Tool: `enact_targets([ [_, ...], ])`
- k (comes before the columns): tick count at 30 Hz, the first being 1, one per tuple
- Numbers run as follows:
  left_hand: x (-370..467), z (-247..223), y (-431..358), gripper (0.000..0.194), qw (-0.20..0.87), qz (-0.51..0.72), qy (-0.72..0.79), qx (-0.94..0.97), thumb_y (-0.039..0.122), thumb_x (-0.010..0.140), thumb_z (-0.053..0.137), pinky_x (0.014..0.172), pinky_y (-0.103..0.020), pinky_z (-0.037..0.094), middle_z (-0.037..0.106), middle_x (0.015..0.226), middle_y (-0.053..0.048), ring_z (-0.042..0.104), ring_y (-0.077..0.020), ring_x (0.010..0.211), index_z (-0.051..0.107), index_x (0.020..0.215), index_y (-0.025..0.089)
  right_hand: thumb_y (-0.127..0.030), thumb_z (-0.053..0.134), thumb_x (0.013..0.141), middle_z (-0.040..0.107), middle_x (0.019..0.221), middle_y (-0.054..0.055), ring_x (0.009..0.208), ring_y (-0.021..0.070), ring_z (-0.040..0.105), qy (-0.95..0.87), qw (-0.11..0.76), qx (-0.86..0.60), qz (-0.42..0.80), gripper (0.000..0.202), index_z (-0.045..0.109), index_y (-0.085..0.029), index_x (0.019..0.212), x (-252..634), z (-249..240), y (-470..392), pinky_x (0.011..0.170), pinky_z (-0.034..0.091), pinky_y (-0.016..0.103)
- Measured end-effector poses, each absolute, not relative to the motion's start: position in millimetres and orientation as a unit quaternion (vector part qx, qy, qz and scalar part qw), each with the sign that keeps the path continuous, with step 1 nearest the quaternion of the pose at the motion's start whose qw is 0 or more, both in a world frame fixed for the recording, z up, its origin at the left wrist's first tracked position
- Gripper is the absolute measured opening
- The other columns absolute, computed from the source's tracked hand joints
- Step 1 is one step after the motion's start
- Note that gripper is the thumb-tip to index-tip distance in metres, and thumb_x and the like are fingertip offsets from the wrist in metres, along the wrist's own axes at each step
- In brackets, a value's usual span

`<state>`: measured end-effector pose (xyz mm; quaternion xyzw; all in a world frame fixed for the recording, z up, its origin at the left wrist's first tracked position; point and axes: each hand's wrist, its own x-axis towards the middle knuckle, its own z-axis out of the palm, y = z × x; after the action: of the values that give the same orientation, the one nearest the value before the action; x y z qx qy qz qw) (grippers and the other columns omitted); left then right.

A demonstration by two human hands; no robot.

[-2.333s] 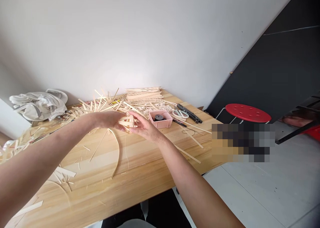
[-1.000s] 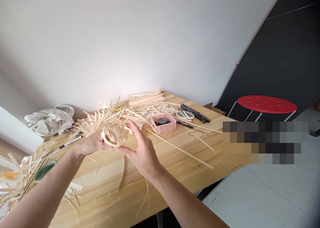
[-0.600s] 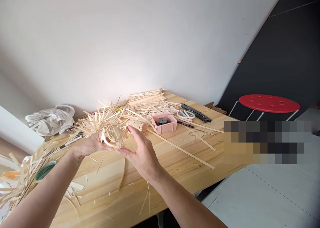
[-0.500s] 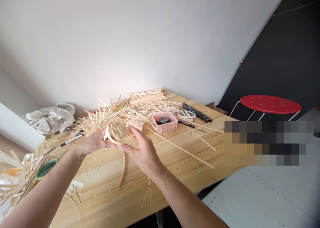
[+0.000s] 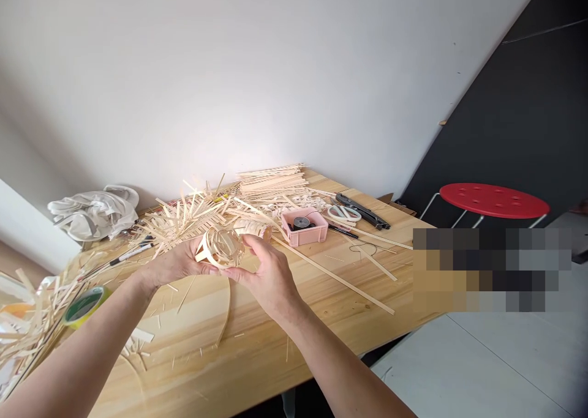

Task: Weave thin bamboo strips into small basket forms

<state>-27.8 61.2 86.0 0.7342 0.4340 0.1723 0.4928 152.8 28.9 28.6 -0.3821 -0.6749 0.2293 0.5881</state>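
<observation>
Between my two hands, above the wooden table (image 5: 321,320), is a small openwork piece (image 5: 221,248) woven from pale flat strips, rounded like a little basket. My left hand (image 5: 181,260) grips its left side, the fingers partly hidden behind it. On the right side my right hand (image 5: 264,268) pinches it, thumb below and fingers above. A second woven cylinder (image 5: 258,229) lies on the table just behind my right fingers. One thin curved strip (image 5: 226,314) hangs or lies below the piece; I cannot tell which.
Loose strips (image 5: 184,219) and a stacked bundle (image 5: 273,179) lie at the back. A pink box (image 5: 305,235) holds a dark spool. White scissors (image 5: 344,213) and a black tool (image 5: 364,211) are farther right. Green tape (image 5: 86,306) lies left; a red stool (image 5: 493,200) stands beyond the table.
The woven piece has turned a little in my hands and shifted slightly right, showing more of its banded rim. Both hands keep hold of it.
</observation>
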Motion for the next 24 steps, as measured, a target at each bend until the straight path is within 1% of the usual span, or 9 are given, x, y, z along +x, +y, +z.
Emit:
enact_targets([
  [4,-30,87,60,0.049,0.503,0.158,0.443,0.725,0.029,0.066,0.071,0.084,-0.030,0.044,0.066,0.102,-0.006,0.058,-0.0171,0.089,0.054,0.110,0.017,-0.033,0.072,0.065,0.067,0.092,0.008,0.087,0.0227,0.062,-0.696,0.594,-0.356,0.191,0.035,0.060,-0.020,0.095,158,31,30,0.077,0.050,0.035],
  [6,-29,87,59,0.047,0.507,0.153,0.442,0.724,0.028,0.067,0.070,0.084,-0.031,0.044,0.066,0.102,-0.005,0.058,-0.0169,0.089,0.054,0.110,0.017,-0.036,0.071,0.066,0.066,0.090,0.008,0.086,0.0225,0.062,-0.706,0.587,-0.351,0.183,0.033,0.060,-0.020,0.093,159,30,31,0.076,0.050,0.035],
  [8,-28,87,58,0.047,0.499,0.151,0.442,0.730,0.027,0.067,0.070,0.086,-0.031,0.043,0.065,0.104,-0.005,0.058,-0.0166,0.092,0.054,0.110,0.017,-0.038,0.071,0.066,0.066,0.092,0.009,0.089,0.0235,0.061,-0.711,0.581,-0.351,0.184,0.037,0.060,-0.018,0.095,159,28,32,0.078,0.050,0.036],
  [11,-25,88,58,0.049,0.478,0.152,0.440,0.745,0.025,0.068,0.069,0.089,-0.031,0.041,0.063,0.108,-0.007,0.057,-0.0164,0.095,0.051,0.113,0.016,-0.038,0.073,0.064,0.065,0.101,0.013,0.095,0.0253,0.060,-0.702,0.585,-0.357,0.194,0.049,0.057,-0.016,0.105,158,25,33,0.082,0.049,0.038],
  [14,-22,88,59,0.052,0.479,0.154,0.427,0.752,0.023,0.068,0.069,0.091,-0.031,0.039,0.060,0.115,-0.009,0.055,-0.0170,0.100,0.049,0.115,0.014,-0.036,0.074,0.064,0.064,0.106,0.012,0.099,0.0245,0.060,-0.698,0.587,-0.347,0.219,0.051,0.057,-0.018,0.109,158,23,34,0.086,0.048,0.038],
  [17,-19,91,60,0.056,0.496,0.148,0.417,0.747,0.022,0.067,0.069,0.091,-0.031,0.039,0.057,0.121,-0.010,0.053,-0.0181,0.105,0.047,0.118,0.014,-0.032,0.074,0.064,0.066,0.101,0.008,0.094,0.0228,0.062,-0.690,0.577,-0.351,0.259,0.045,0.060,-0.020,0.105,161,24,35,0.085,0.049,0.036],
  [20,-15,95,61,0.058,0.502,0.119,0.412,0.751,0.019,0.065,0.069,0.089,-0.032,0.041,0.058,0.119,-0.011,0.054,-0.0198,0.105,0.046,0.119,0.014,-0.031,0.074,0.064,0.067,0.099,0.007,0.092,0.0223,0.063,-0.677,0.565,-0.356,0.309,0.043,0.061,-0.020,0.104,165,22,38,0.085,0.050,0.037],
  [24,-12,97,64,0.057,0.440,0.087,0.430,0.784,0.015,0.064,0.067,0.091,-0.032,0.039,0.059,0.117,-0.010,0.053,-0.0217,0.106,0.048,0.118,0.012,-0.032,0.074,0.063,0.067,0.101,0.007,0.095,0.0227,0.063,-0.657,0.563,-0.334,0.374,0.045,0.062,-0.019,0.103,165,12,45,0.087,0.050,0.037],
])
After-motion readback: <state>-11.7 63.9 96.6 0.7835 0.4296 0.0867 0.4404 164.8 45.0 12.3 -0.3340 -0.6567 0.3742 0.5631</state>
